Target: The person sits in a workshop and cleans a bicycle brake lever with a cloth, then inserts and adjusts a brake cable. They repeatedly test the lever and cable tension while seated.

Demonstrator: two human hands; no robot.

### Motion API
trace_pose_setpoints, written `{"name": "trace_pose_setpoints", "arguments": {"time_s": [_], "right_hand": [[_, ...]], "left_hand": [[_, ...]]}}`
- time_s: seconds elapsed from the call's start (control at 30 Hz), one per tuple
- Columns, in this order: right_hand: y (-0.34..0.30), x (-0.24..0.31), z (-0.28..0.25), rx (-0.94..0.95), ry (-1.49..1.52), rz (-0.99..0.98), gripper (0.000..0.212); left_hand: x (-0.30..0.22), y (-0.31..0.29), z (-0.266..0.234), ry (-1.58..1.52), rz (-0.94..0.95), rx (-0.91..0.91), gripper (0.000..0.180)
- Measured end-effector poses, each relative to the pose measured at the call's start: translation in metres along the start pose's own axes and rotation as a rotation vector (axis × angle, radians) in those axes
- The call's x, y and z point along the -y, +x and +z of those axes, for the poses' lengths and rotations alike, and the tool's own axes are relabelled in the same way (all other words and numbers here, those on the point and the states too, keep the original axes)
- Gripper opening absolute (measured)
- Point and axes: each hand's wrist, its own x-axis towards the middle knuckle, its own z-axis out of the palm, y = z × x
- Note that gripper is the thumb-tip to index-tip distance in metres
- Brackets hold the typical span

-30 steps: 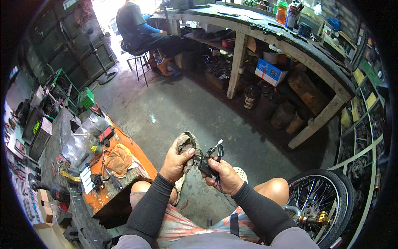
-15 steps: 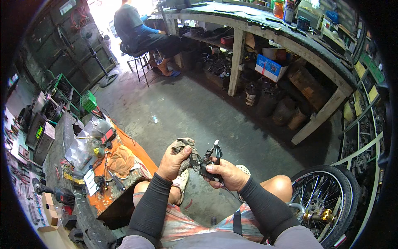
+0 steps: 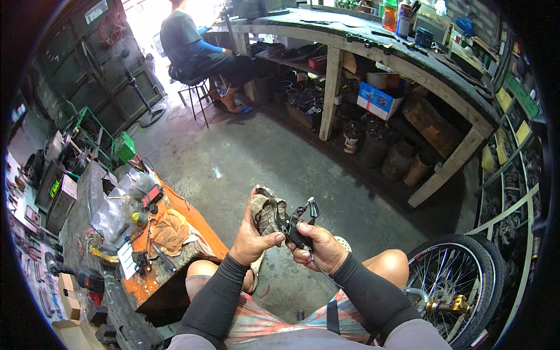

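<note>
On my left I see the cluttered table (image 3: 203, 233), its orange edge near the left forearm; grey floor (image 3: 274, 157) stretches from there to the long workbench (image 3: 333, 93), and a bicycle wheel (image 3: 448, 274) stands just beside the right knee. The left hand (image 3: 249, 238) holds a crumpled rag (image 3: 269, 217), fingers hidden behind it; the black lever assembly (image 3: 298, 234) sits between the hands, pinched by the right hand (image 3: 322, 248).
</note>
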Motion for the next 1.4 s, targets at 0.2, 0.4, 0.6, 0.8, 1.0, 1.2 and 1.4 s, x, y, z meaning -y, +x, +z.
{"name": "trace_pose_setpoints", "arguments": {"time_s": [0.2, 0.4, 0.6, 0.8, 1.0, 1.2, 1.4], "right_hand": [[-0.001, -0.005, 0.007, -0.032, -0.100, -0.039, 0.031], [-0.002, -0.003, 0.009, 0.020, -0.065, 0.010, 0.033], [-0.001, 0.002, 0.004, -0.005, -0.103, 0.000, 0.035], [0.003, 0.000, 0.003, -0.018, -0.051, 0.010, 0.037], [0.013, -0.012, 0.005, -0.024, 0.120, 0.072, 0.045], [0.009, 0.023, -0.008, 0.210, 0.426, -0.085, 0.051], [0.008, 0.035, -0.006, 0.355, 0.460, -0.138, 0.052]], "left_hand": [[0.002, -0.002, -0.007, -0.002, -0.023, 0.011, 0.110], [-0.012, 0.003, -0.015, -0.195, -0.304, 0.071, 0.076], [-0.016, -0.004, 0.000, 0.054, -0.141, 0.011, 0.073], [-0.007, 0.001, -0.003, 0.023, -0.161, -0.006, 0.070], [0.004, 0.007, -0.009, 0.167, -0.159, -0.089, 0.058], [-0.009, 0.016, -0.053, 0.508, 0.117, -0.453, 0.051], [-0.082, -0.049, -0.199, 1.675, 0.147, -0.844, 0.061]]}}
